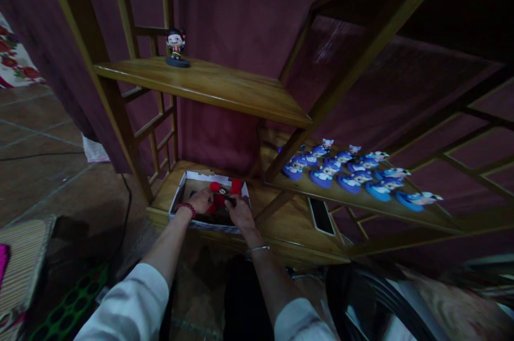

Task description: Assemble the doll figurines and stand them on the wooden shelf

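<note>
A shallow cardboard box (182, 191) with white edges sits on the lower wooden shelf. Over it both hands close around a small red-and-black figurine (222, 191). My left hand (202, 202), a red bead bracelet at its wrist, grips the left side, fingers partly hidden. My right hand (241, 213), with a thin bangle, pinches the right side between thumb and fingers. A bright red part (236, 187) shows just above the right hand; whether it belongs to the same figurine I cannot tell. Dim light hides much of the box's inside.
A dark-haired figurine (175, 47) stands on the upper shelf (225, 86). Several blue-purple figurines (355, 180) fill the right shelf, above a phone (321, 216). Slanted wooden posts frame the shelves. A woven-topped seat (24, 255) and green perforated object (72, 301) are lower left.
</note>
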Tool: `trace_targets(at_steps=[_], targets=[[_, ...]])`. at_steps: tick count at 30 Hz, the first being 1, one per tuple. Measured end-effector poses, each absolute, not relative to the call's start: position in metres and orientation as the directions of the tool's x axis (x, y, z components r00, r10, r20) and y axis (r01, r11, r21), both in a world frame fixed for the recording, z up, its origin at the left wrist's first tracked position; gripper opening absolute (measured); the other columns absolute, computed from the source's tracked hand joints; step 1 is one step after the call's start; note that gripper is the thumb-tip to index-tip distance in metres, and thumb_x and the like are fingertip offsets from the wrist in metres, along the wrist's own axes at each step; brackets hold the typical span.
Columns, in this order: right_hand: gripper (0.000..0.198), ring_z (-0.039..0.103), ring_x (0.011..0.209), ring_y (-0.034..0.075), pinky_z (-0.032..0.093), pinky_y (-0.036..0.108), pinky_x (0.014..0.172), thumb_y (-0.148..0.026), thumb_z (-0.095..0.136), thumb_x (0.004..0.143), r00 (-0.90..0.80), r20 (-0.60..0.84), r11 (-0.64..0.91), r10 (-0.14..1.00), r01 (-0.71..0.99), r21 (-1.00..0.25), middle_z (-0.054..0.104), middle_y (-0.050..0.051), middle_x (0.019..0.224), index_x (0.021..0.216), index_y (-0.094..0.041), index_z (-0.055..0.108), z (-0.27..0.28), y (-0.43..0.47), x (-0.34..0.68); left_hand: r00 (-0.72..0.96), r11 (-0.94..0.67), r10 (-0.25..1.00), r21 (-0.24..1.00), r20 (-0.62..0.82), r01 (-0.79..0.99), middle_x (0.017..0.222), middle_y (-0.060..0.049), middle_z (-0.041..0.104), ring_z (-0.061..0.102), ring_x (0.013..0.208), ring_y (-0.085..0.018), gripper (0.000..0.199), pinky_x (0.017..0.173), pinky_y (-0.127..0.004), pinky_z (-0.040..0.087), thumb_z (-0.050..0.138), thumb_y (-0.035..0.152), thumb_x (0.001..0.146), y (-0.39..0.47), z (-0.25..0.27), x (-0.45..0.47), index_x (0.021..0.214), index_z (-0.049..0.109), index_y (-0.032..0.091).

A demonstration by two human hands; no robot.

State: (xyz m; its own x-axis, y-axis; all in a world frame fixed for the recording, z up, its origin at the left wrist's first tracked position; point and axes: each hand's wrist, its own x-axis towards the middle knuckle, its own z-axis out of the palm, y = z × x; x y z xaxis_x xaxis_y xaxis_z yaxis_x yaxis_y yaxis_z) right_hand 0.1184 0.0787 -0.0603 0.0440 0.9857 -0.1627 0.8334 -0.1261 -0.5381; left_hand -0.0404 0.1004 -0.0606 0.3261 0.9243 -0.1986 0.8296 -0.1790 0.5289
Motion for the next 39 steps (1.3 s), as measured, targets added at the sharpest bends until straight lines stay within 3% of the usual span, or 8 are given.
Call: trace_targets(at_steps=[16, 28, 33, 39], targets=[[0.029, 0.059, 0.083, 0.016, 0.041, 0.025, 0.074, -0.036, 0.049, 0.076, 0.063, -0.084, -0.099, 0.994, 0.828, -0.553, 0.06, 0.005, 0.091, 0.1, -0.021, 0.054, -0.066, 0.079, 0.118, 0.376, -0.229, 0.905, 0.519, -0.199, 0.824, 0.092, -0.004, 0.065, 0.056, 0.087, -0.016, 0.032, 0.08, -0.024, 0.039, 0.041, 0.01, 0.065, 0.1, -0.068, -0.052, 0.084, 0.065, 0.019], [0.026, 0.059, 0.08, 0.015, 0.042, 0.025, 0.072, -0.033, 0.05, 0.075, 0.039, -0.04, -0.055, 0.998, 0.807, -0.587, 0.061, 0.003, 0.087, 0.098, -0.022, 0.055, -0.068, 0.079, 0.118, 0.359, -0.201, 0.904, 0.509, -0.232, 0.837, 0.092, -0.005, 0.065, 0.056, 0.087, -0.017, 0.031, 0.079, -0.025, 0.04, 0.042, 0.011, 0.066, 0.096, -0.067, -0.055, 0.085, 0.065, 0.019], [0.026, 0.06, 0.078, 0.016, 0.044, 0.026, 0.07, -0.035, 0.049, 0.074, 0.035, -0.047, -0.056, 0.998, 0.805, -0.591, 0.062, 0.003, 0.084, 0.096, -0.021, 0.056, -0.061, 0.078, 0.117, 0.339, -0.197, 0.918, 0.509, -0.203, 0.838, 0.093, -0.006, 0.065, 0.057, 0.087, -0.017, 0.029, 0.078, -0.027, 0.041, 0.042, 0.014, 0.069, 0.095, -0.066, -0.054, 0.086, 0.065, 0.02], [0.026, 0.06, 0.079, 0.015, 0.044, 0.025, 0.073, -0.035, 0.052, 0.072, -0.003, 0.04, 0.027, 0.999, 0.79, -0.612, 0.064, 0.002, 0.081, 0.093, -0.021, 0.058, -0.052, 0.076, 0.115, 0.312, -0.193, 0.937, 0.514, -0.156, 0.836, 0.086, -0.007, 0.066, 0.059, 0.082, -0.018, 0.029, 0.074, -0.026, 0.041, 0.039, 0.016, 0.072, 0.084, -0.058, -0.053, 0.086, 0.064, 0.02]])
